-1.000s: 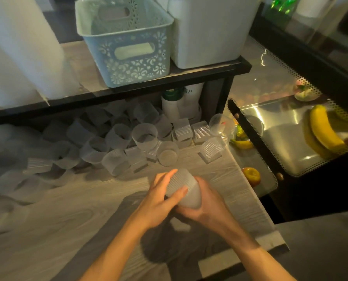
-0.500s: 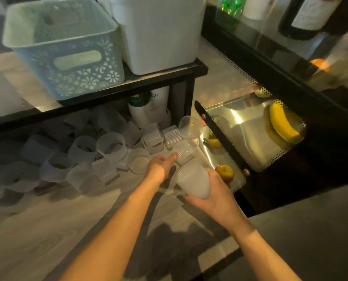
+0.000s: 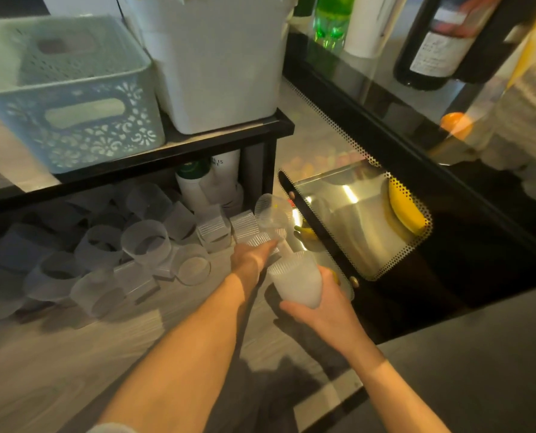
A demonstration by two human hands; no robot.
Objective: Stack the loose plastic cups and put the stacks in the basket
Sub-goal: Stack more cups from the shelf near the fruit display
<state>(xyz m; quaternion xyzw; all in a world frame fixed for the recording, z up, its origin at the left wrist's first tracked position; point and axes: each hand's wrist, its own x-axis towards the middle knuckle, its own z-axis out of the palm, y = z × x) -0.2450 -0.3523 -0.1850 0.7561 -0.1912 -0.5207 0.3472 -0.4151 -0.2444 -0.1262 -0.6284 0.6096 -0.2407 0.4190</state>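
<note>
My right hand grips a stack of frosted ribbed plastic cups from below, its mouth tilted up and away, above the right end of the wooden counter. My left hand stretches forward, fingertips touching a ribbed loose cup lying on the counter. A clear cup stands just behind it. Several more loose cups lie scattered under the black shelf to the left. The pale blue basket sits on top of that shelf, upper left.
A white bin stands beside the basket on the black shelf. White bottles stand under the shelf. To the right a glass display case holds a banana; a dark bottle lies at the upper right.
My left hand let go of the stack and reached forward to the ribbed cup by the shelf leg. My right hand kept the stack, now more upright. The view swung right.
</note>
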